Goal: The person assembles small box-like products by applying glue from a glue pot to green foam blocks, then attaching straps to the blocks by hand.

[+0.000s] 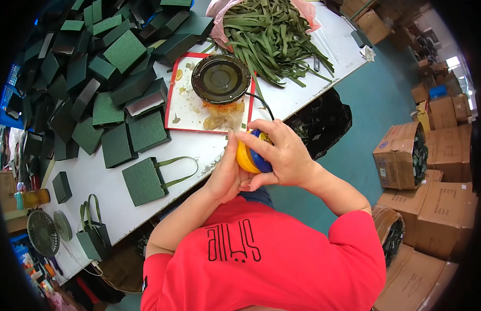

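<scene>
A round yellow and blue container (249, 155) is between my two hands, just off the table's front edge. My right hand (287, 153) is wrapped round its blue side, fingers over the top and thumb below. My left hand (226, 168) supports the yellow side with its palm and fingers. Beyond them, a dark round pot (221, 79) with a black cable stands on a red-edged white board (186, 111). Yellowish, glue-like residue (223, 115) lies in front of the pot.
Many dark green boxes (124, 52) are piled at the left of the white table (191, 142). Green ribbons (274, 39) fill a pink bag behind. A green bag with a handle (144, 181), a fan (43, 233) and cartons (396, 158) stand around; a black bag (326, 124) hangs below.
</scene>
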The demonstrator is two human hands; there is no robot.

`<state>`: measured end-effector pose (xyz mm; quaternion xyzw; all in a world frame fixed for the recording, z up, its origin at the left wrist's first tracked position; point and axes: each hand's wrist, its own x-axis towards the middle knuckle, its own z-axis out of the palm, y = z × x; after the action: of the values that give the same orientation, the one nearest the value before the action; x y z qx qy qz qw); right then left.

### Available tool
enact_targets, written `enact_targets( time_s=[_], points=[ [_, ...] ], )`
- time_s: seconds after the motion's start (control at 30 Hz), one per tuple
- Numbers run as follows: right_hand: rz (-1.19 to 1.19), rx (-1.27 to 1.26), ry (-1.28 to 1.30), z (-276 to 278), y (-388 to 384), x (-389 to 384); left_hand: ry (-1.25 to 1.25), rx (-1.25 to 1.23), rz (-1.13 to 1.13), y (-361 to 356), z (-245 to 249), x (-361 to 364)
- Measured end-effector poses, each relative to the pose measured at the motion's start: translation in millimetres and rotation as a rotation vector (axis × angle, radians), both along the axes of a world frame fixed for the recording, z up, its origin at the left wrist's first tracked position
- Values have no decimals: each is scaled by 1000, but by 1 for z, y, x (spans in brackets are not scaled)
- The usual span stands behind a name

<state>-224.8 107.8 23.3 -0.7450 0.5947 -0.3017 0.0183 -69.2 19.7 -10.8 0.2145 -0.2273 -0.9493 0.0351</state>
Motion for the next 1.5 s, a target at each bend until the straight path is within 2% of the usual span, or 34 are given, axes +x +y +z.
enact_targets(
  time_s=[0.07,0.2,0.3,0.43,0.5,0.57,0.73,0.87,0.93,0.97,1.0,1.03,1.07,1.13,1.17,1.23,1.37,1.47,1.5],
  points=[
    [24,-9,122,2,-1,3,1,-69,14,2,-9,1],
    [60,-48,159,-7,-2,5,-73,-162,-38,-1,-6,2],
    [155,-30,76,-10,0,5,-93,-220,-100,-1,-10,1],
    [276,-37,-130,-25,-3,-3,-119,-312,-55,8,-7,2],
    [228,-80,-241,-31,-5,0,-173,-386,77,16,11,-2],
    [174,-101,-363,-37,-7,4,-47,-557,30,9,0,1],
    [118,-120,-398,-33,-6,9,39,-805,75,8,3,2],
    [19,1,-494,-37,3,10,162,-584,-69,-3,-22,-4],
    [-94,-9,-558,-38,0,-8,367,-326,-235,-16,-49,-7],
    [-210,-80,-598,-34,-6,-21,163,-384,-156,-4,-21,-8],
    [-321,-147,-591,-29,-13,-44,87,-484,-205,-4,-18,-6],
    [-467,-209,-489,-29,-19,-78,74,-570,-228,-5,-15,-3],
    [-645,-277,-201,-32,-24,-120,60,-657,-251,-6,-12,3],
    [-929,-289,-42,-54,-29,-209,62,-696,-238,-10,-12,18],
    [-991,-271,-85,-70,-30,-260,64,-718,-230,-12,-11,26],
    [-1168,-173,-11,-89,-29,-320,34,-681,-153,-16,-7,42],
    [-1335,165,139,-101,-42,-356,-24,-670,-18,-17,-5,68],
    [-1260,66,187,-110,-57,-361,-45,-699,45,-19,-4,78],
    [-1258,-56,234,-113,-61,-362,-55,-728,48,-20,-3,80]
  ],
)
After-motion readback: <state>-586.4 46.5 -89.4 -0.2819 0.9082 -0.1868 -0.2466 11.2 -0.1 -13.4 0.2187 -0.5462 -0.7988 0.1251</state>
